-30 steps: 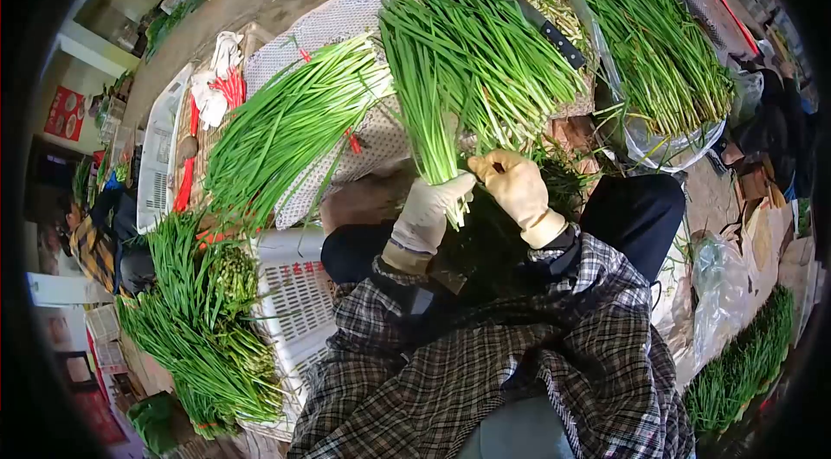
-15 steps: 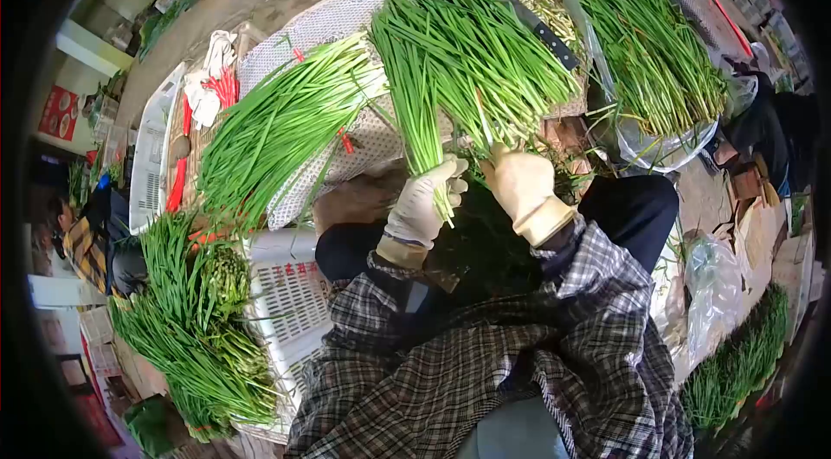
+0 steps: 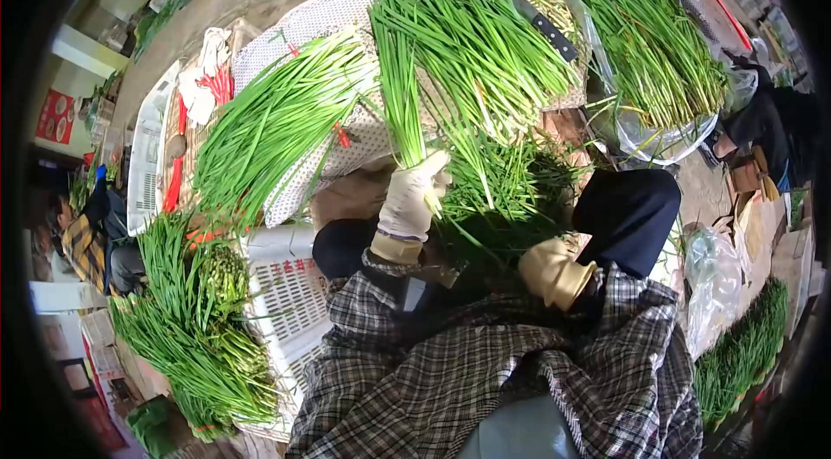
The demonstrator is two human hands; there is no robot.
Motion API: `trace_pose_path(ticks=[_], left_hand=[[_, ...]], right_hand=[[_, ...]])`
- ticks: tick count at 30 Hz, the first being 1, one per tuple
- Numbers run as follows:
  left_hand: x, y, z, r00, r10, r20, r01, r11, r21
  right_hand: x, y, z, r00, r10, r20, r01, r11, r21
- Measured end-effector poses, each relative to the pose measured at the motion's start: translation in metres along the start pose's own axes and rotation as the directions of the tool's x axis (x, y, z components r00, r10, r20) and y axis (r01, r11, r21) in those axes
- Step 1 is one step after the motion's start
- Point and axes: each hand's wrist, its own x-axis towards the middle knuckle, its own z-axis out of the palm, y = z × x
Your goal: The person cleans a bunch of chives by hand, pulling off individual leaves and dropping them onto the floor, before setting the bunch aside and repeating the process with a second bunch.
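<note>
My left hand [image 3: 409, 199], in a pale glove, is closed around a bunch of garlic chives [image 3: 401, 104]. Their pale stem ends poke out below the fist, and the leaves point away from me. Lower and to the right, by my right knee, is my gloved right hand [image 3: 550, 270]; its fingers are turned down and hidden. A large pile of garlic chives [image 3: 485, 52] lies just beyond, with a dark-handled knife [image 3: 528, 13] along its right edge. To the left rests another neat pile of chives [image 3: 281, 126]. Loose green scraps [image 3: 511, 182] lie between my knees.
A white crate [image 3: 290, 295] stands at my left beside heaped chives [image 3: 199, 329]. More chives fill a clear plastic bag [image 3: 662, 152] at the upper right. Red ties [image 3: 216, 87] lie at the left. A person in checked clothing [image 3: 86, 238] sits at far left.
My right hand has drawn back from the chives toward my right knee. My left hand keeps its bunch and has shifted slightly left; some stalks now droop over the scraps.
</note>
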Motion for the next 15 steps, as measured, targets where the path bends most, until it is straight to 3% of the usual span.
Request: trace_pose_path(ticks=[1, 2, 3, 4, 6, 8, 9, 10, 12, 13, 14, 15], left_hand=[[0.000, 0.000, 0.000, 0.999, -0.028, -0.021, 0.029, 0.998, 0.052], [-0.001, -0.001, 0.000, 0.999, -0.044, -0.028, 0.046, 0.997, 0.066], [-0.003, -0.002, 0.002, 0.998, -0.059, -0.035, 0.062, 0.995, 0.078], [-0.004, -0.002, 0.005, 0.997, -0.072, -0.036, 0.075, 0.993, 0.092], [0.000, -0.013, 0.000, 0.995, -0.081, 0.063, 0.077, 0.995, 0.066], [0.003, -0.020, 0.003, 0.994, -0.094, 0.063, 0.092, 0.995, 0.043], [0.000, -0.017, 0.004, 0.980, -0.160, 0.118, 0.154, 0.986, 0.057], [-0.001, -0.016, 0.008, 0.956, -0.211, 0.202, 0.212, 0.977, 0.017], [-0.004, -0.010, 0.014, 0.937, -0.190, 0.294, 0.149, 0.976, 0.156], [-0.008, -0.004, 0.019, 0.938, -0.189, 0.290, 0.160, 0.980, 0.123], [-0.005, -0.004, 0.014, 0.952, -0.166, 0.257, 0.142, 0.984, 0.108], [-0.002, -0.007, 0.007, 0.965, -0.143, 0.221, 0.127, 0.988, 0.088]], right_hand=[[-0.007, 0.002, -0.025, 0.999, -0.028, -0.047, 0.030, 0.999, 0.030], [-0.012, 0.000, -0.055, 0.973, 0.049, -0.227, -0.040, 0.998, 0.046], [-0.008, -0.004, -0.081, 0.943, 0.228, -0.243, -0.181, 0.963, 0.201], [0.001, 0.000, -0.082, 0.876, 0.299, -0.378, -0.173, 0.927, 0.332], [0.038, 0.007, -0.063, 0.818, 0.295, -0.494, -0.028, 0.877, 0.479], [0.056, -0.003, -0.053, 0.768, 0.213, -0.604, 0.087, 0.900, 0.428], [0.047, -0.020, -0.070, 0.744, 0.274, -0.609, -0.016, 0.919, 0.395], [0.047, -0.029, -0.073, 0.699, 0.231, -0.676, -0.006, 0.948, 0.318], [0.034, -0.040, -0.088, 0.683, 0.067, -0.728, 0.122, 0.971, 0.204], [0.024, -0.041, -0.102, 0.762, 0.052, -0.646, 0.065, 0.986, 0.156], [0.017, -0.032, -0.113, 0.704, 0.011, -0.710, 0.150, 0.975, 0.164], [0.014, -0.029, -0.131, 0.659, 0.131, -0.741, 0.026, 0.980, 0.197]])
